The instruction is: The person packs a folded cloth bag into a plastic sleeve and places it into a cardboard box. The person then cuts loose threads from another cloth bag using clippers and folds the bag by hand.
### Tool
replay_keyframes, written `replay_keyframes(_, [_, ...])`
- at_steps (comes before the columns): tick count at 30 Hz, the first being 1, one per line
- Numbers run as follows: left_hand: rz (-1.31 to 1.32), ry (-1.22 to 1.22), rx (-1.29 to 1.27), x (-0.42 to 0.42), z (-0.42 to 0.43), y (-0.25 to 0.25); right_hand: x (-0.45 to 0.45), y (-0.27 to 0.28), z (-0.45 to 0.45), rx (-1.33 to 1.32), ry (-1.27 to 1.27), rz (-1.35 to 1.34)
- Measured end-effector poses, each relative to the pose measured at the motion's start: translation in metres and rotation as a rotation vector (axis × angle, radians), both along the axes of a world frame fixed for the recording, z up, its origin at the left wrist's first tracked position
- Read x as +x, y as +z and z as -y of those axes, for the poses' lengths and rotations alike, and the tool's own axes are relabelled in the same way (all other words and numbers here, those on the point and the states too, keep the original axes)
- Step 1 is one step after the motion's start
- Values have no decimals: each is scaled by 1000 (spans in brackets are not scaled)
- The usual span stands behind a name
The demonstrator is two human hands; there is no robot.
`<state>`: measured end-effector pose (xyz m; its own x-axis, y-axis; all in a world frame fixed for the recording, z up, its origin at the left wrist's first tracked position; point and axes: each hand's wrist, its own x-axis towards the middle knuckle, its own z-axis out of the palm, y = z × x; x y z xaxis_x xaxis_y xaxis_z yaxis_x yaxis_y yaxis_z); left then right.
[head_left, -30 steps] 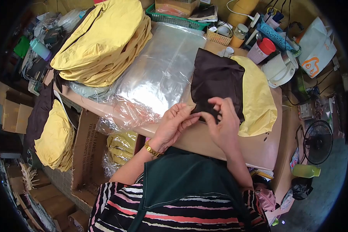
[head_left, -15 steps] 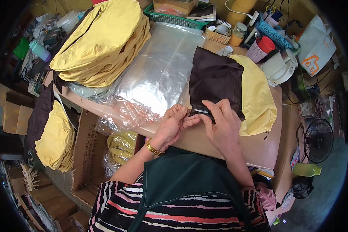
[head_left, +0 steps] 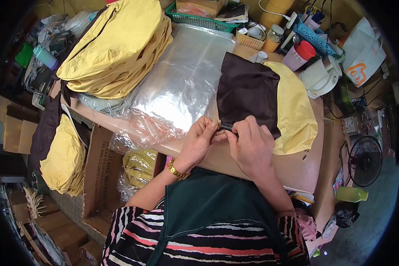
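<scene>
A dark brown piece of cloth (head_left: 248, 93) lies folded on the table, partly over a yellow cloth piece (head_left: 295, 108) to its right. At the near left corner of the dark cloth, my left hand (head_left: 202, 138) pinches the edge between thumb and fingers; a gold watch is on that wrist. My right hand (head_left: 252, 145) is closed on the same near edge, just to the right, its fingertips almost meeting the left ones. The part of the edge under the fingers is largely hidden.
Clear plastic bags (head_left: 181, 80) lie left of the dark cloth. Farther left is a tall pile of yellow cloth pieces (head_left: 119, 53). Baskets, jars, a red cup (head_left: 305, 51) and a white kettle (head_left: 321, 80) line the back. An open cardboard box (head_left: 103, 177) stands below the table's left edge.
My right hand has shifted slightly left and down along the near edge, closing its fingers more. My left hand stays at the corner. A pale strip seen earlier on the edge is now covered.
</scene>
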<state>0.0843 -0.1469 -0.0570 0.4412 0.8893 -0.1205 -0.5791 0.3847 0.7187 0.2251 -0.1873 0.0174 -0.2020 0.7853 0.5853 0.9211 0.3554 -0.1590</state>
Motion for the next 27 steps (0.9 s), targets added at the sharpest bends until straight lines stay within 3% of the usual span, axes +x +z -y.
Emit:
replay_keyframes(5, [3,-7,60,2,3,2,3,-6,0,-22,-6,49])
replay_keyframes(8, [-16,-36,13,-1,2,3,10,-7,-8,-81,52,-159])
replay_keyframes(10, [-36,-69,25,-4,3,3,17,0,-22,-344,137,-585])
replay_keyframes(11, [-57,-98,46,-4,1,4,26,-9,-33,-335,138,-582])
replay_keyframes(13, [-60,-101,64,-5,3,9,46,-36,-51,-811,542,-788])
replay_keyframes(14, [-63,-104,76,-5,3,12,53,-38,-54,-911,523,-791])
replay_keyframes(15, [-62,-105,85,-7,1,11,54,-36,-55,-903,525,-787])
replay_keyframes(17, [-103,-106,51,-16,-4,8,54,-32,-55,-776,277,-770])
replay_keyframes(18, [-103,-102,53,-17,-5,9,55,-37,-56,-680,278,-817])
replay_keyframes(24, [-106,-4,64,-28,-16,7,54,-29,-46,-678,199,-885])
replay_keyframes(27, [-542,103,422,-17,-20,10,45,-25,-41,-607,209,-776])
